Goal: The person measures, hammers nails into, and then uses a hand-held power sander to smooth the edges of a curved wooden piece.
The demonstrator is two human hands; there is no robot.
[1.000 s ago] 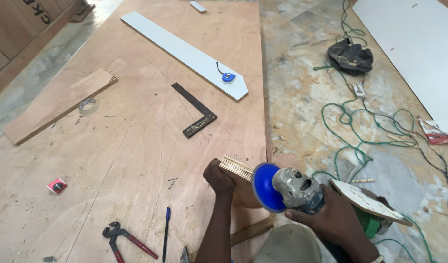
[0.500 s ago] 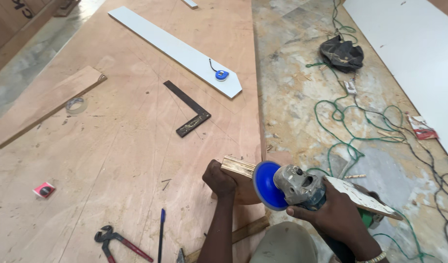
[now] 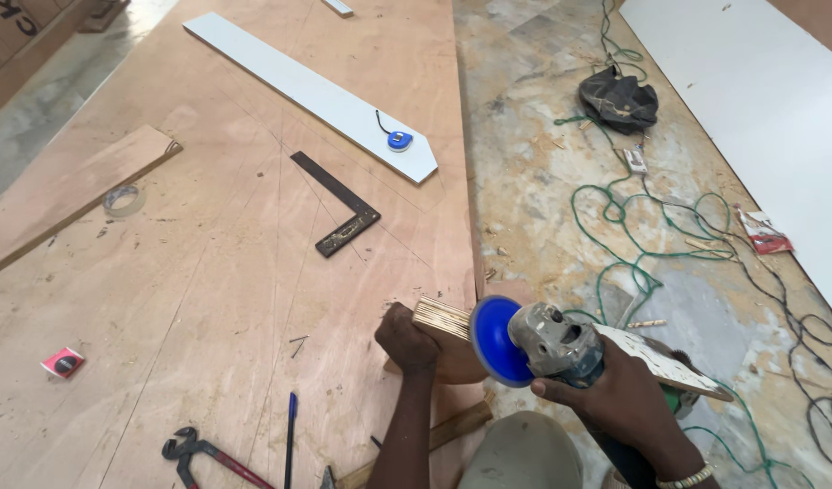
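My right hand (image 3: 624,398) grips an angle grinder (image 3: 552,344) with a round blue disc (image 3: 494,340), held at the lower middle of the view. The disc sits against the right end of a small stack of plywood pieces (image 3: 443,319). My left hand (image 3: 407,339) is closed on that stack, pressing it down at the right edge of a large plywood sheet (image 3: 217,272) on the floor. A thin speckled board (image 3: 660,360) lies under my right wrist.
On the sheet lie a metal try square (image 3: 336,203), a long white board (image 3: 307,91) with a blue tape measure (image 3: 398,139), a tape roll (image 3: 123,199), pincers (image 3: 199,453), a pen (image 3: 290,426). Green cable (image 3: 633,235) and a dark bag (image 3: 619,98) lie on the floor at right.
The view has shifted slightly, so everything sits a little lower and to the left. Both hands keep their hold on the wood stack and grinder.
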